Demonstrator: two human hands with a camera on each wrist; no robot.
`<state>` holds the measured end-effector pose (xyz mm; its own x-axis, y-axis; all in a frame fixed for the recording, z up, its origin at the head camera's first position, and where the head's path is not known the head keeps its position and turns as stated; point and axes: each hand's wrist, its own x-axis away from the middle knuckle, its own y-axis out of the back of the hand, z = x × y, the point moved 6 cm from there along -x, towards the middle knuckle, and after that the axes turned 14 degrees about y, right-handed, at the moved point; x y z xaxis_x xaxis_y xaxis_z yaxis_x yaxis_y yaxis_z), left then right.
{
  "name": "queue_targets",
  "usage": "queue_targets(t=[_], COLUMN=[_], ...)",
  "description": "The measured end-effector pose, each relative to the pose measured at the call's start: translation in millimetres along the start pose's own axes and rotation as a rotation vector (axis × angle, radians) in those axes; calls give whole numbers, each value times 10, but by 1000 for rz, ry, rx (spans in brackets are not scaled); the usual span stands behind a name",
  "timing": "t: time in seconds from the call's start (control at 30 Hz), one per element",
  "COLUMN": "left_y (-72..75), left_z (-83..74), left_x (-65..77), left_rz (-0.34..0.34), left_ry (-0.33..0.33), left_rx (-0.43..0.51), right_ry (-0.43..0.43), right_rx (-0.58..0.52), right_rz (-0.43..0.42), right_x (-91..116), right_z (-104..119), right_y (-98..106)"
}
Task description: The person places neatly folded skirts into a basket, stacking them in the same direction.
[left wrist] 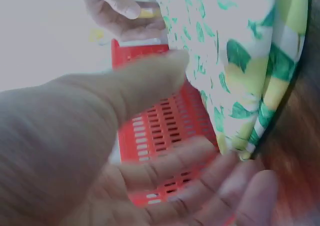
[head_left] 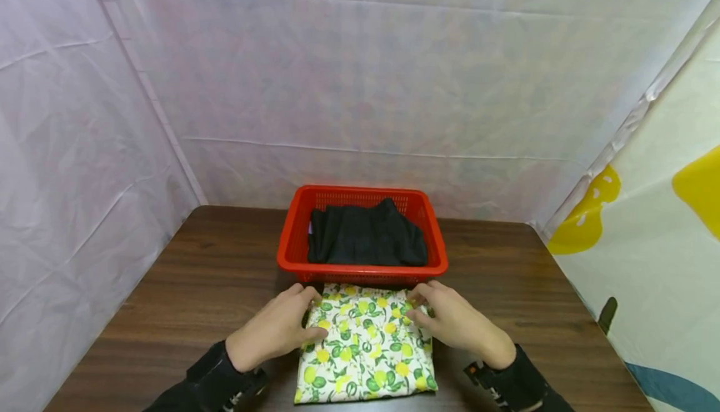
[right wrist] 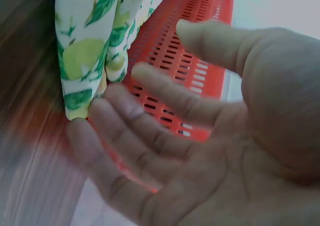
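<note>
A folded white cloth (head_left: 365,349) printed with yellow lemons and green leaves lies flat on the wooden table in the head view. At its far left corner is my left hand (head_left: 278,324), fingertips along the side edge and thumb over the top. My right hand (head_left: 458,321) mirrors it at the far right corner. Both wrist views show loosely bent, spread fingers: the left fingertips (left wrist: 257,191) meet the cloth's layered edge (left wrist: 245,121), and the right fingertips (right wrist: 82,136) come right to the folded edge (right wrist: 82,61). Neither thumb presses down on the cloth in those views.
Just beyond the cloth stands a red plastic basket (head_left: 362,269) with slotted walls, holding a folded black garment (head_left: 365,237). The brown wooden table (head_left: 185,312) runs back to a white fabric wall (head_left: 360,87). More sheeting hangs on both sides, the right one with yellow shapes.
</note>
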<state>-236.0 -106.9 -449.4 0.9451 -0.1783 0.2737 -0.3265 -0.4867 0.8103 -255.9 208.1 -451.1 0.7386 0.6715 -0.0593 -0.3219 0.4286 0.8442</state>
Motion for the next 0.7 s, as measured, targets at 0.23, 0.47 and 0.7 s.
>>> queue_targets(t=[0.23, 0.47, 0.7], left_y=[17, -52, -54], left_z=[135, 90, 127], left_x=[-3, -94, -100], left_rz=[51, 46, 11], left_ry=[79, -28, 90], left_rx=[110, 140, 109], right_ry=[-262, -367, -368], right_rx=[-50, -220, -297], right_rz=[-54, -6, 26], right_x=[137, 304, 244], right_z=[-194, -248, -229], right_y=[90, -20, -83])
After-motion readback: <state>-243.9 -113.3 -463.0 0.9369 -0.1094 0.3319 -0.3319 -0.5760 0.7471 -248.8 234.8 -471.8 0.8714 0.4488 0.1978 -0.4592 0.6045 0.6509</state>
